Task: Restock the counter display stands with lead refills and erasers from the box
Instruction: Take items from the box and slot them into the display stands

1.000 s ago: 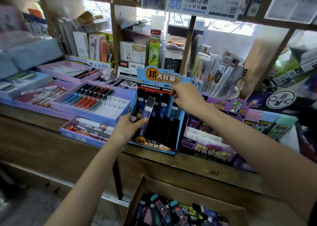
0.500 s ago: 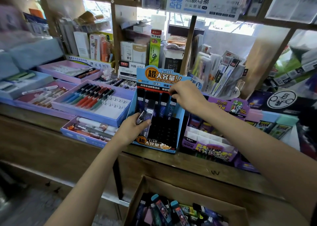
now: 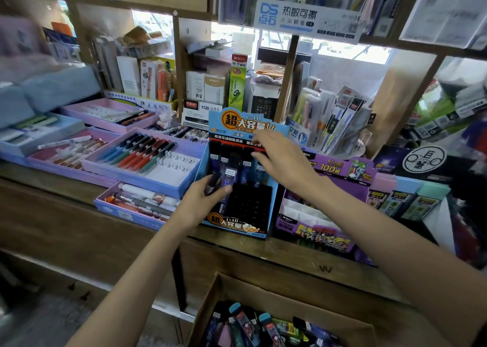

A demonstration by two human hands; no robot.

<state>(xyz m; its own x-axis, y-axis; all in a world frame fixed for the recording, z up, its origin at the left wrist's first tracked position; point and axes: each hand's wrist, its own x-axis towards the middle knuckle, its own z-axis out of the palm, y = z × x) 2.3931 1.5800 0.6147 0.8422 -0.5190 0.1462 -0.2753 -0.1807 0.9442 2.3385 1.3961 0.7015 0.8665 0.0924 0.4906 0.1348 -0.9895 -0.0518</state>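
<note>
While the left hand [image 3: 204, 197] grips a small bundle of lead refills [image 3: 229, 174] in curled fingers just in front of the display stand [image 3: 250, 207], the right hand [image 3: 283, 159] reaches across the stand's top row from the right. Its fingertips [image 3: 257, 157] are at the red strip above the tubes; whether they pinch anything there cannot be told.

The held refills are slim dark tubes, navy to black. The clearest one carries a white label band near its middle, with a black cap end pointing up. At least two are in the hand, tilted slightly to the right.

The stand sits at the centre of the frame on the wooden worktop [image 3: 39, 179]. It has a blue card body, an orange-and-black roundel on its header, a matching roundel on its front lip, and a black insert of slots. The top row holds four or so tubes standing upright side by side, and the slots below show dark.

At the bottom of the frame, below the worktop, an open cardboard box [image 3: 290, 300] holds a jumble of further packs, some with teal caps, some dark. Right of the blue stand is a purple display stand [image 3: 316, 232] with white dividers. Left of it lie lilac trays [image 3: 131, 178] of pens.
</note>
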